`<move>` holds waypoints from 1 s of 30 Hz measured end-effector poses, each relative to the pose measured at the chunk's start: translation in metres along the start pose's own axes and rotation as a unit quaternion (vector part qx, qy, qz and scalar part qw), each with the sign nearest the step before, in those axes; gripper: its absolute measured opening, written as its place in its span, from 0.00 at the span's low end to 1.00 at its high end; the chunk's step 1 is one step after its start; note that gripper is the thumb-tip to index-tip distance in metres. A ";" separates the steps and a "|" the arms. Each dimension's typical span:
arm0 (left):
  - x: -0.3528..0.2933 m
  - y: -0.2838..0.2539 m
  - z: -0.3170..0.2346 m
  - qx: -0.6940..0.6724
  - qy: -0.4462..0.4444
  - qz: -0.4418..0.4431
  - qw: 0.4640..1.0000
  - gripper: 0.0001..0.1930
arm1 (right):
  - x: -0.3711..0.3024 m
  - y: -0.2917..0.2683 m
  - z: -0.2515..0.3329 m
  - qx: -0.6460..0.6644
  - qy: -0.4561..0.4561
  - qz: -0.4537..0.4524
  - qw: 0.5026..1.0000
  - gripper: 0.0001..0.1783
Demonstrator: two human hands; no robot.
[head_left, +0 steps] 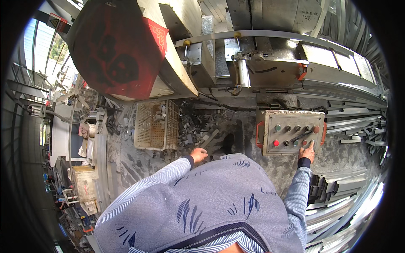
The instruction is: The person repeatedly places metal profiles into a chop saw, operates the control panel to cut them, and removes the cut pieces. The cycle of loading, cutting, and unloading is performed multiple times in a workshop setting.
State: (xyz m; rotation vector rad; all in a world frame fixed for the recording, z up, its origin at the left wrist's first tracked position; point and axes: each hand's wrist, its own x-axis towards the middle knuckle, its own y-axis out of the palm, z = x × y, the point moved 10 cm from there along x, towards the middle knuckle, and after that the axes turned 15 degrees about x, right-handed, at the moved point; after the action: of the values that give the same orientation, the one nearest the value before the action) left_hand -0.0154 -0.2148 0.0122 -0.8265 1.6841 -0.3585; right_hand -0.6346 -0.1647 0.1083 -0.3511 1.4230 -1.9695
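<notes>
A tilted control box [294, 130] with a beige, worn panel stands to my right. On it are a red button [276, 143], a green button [277, 127], dark knobs and a larger red-brown button [316, 129]. My right hand [306, 153] reaches its lower right part, index finger stretched onto a button that the fingertip covers. Across the panel lies a dark, slim rod [302, 135]. My left hand [198, 154] hangs low by my body, fingers loosely curled, with nothing visible in them. Beyond it, metal offcuts [192, 130] litter the floor.
A dirty plastic crate [156, 126] stands left of the offcuts. Ahead runs a large machine with a pneumatic cylinder [243, 71] and a red-and-black cover [118, 55]. Metal profiles [339, 185] are stacked at right. A fan [78, 103] stands at left.
</notes>
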 end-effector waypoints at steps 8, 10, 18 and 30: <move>0.009 0.012 -0.003 0.047 0.030 -0.015 0.998 0.14 | -0.002 -0.003 0.004 -0.001 0.001 0.011 1.000 0.42; 0.012 0.015 -0.002 0.048 0.025 -0.012 0.998 0.14 | -0.003 -0.003 0.004 0.001 -0.003 0.008 1.000 0.42; 0.017 0.017 -0.011 0.048 0.033 -0.013 0.998 0.14 | -0.001 0.001 -0.003 0.011 0.029 0.019 0.999 0.44; 0.017 0.014 -0.024 0.057 0.038 -0.002 0.998 0.16 | -0.002 -0.002 0.000 0.019 0.007 0.013 1.000 0.44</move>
State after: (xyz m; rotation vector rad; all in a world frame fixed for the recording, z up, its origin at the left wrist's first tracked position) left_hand -0.0435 -0.2211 -0.0019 -0.7411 1.7156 -0.4890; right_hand -0.6336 -0.1631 0.1106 -0.3007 1.3907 -1.9782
